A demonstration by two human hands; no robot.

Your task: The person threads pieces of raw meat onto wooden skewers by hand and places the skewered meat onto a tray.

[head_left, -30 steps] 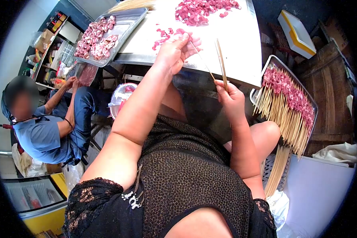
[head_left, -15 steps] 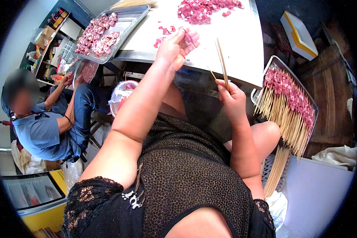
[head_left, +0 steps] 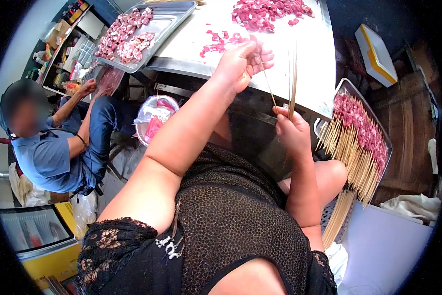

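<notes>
My left hand (head_left: 248, 63) is over the near edge of the white table, fingers curled around what looks like a small piece of meat, mostly hidden by the fingers. In my right hand (head_left: 293, 130) are several thin bamboo skewers (head_left: 293, 81), pointing upward. One of them leans left, its tip at my left fingers. Small pieces of red meat (head_left: 213, 48) lie on the table just beyond my left hand. A larger heap of cut meat (head_left: 265, 14) is farther back.
A metal tray (head_left: 164, 37) of meat chunks stands at the table's left. Loaded meat skewers (head_left: 353, 132) fill a tray at right, above a bundle of bare sticks (head_left: 339, 216). A lined bucket (head_left: 141, 125) is below the table. A person (head_left: 49, 152) sits at left, handling another tray.
My left hand has come nearer the right one, and a single skewer now reaches its fingers. The view has shifted slightly.
</notes>
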